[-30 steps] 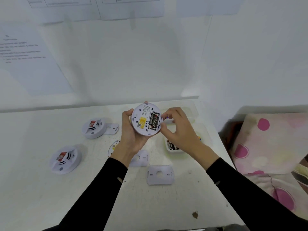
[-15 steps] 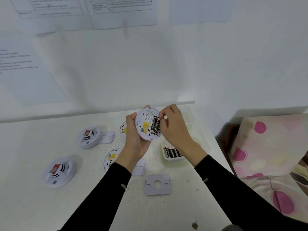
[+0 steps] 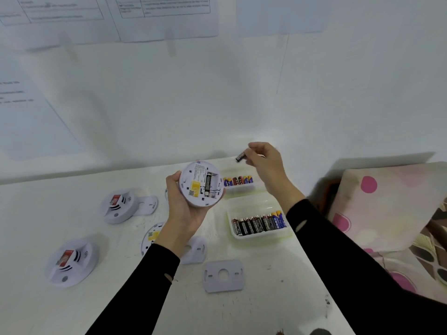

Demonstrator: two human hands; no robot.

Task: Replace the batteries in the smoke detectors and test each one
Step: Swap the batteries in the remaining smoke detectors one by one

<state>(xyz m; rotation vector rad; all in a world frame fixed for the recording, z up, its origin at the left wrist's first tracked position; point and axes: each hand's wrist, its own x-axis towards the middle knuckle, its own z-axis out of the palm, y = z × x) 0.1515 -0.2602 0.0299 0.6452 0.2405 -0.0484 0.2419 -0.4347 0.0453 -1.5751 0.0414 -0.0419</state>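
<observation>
- We see the left hand (image 3: 186, 209) wrapped around a detector (image 3: 202, 184), back side up, above the table (image 3: 72, 310) mid-area; one battery left in its open bay.
- Right hand (image 3: 264, 163) raised near the table's far edge, above and right of the detector, apart from it; fingertips pinch a battery (image 3: 241, 156).
- Far tray (image 3: 239, 187) sits just below that hand; near tray (image 3: 260, 226), holding more batteries, at the right edge.
- Two detectors (image 3: 118, 205) (image 3: 72, 262) face-up toward the left edge; plate (image 3: 223, 275) near the front.
</observation>
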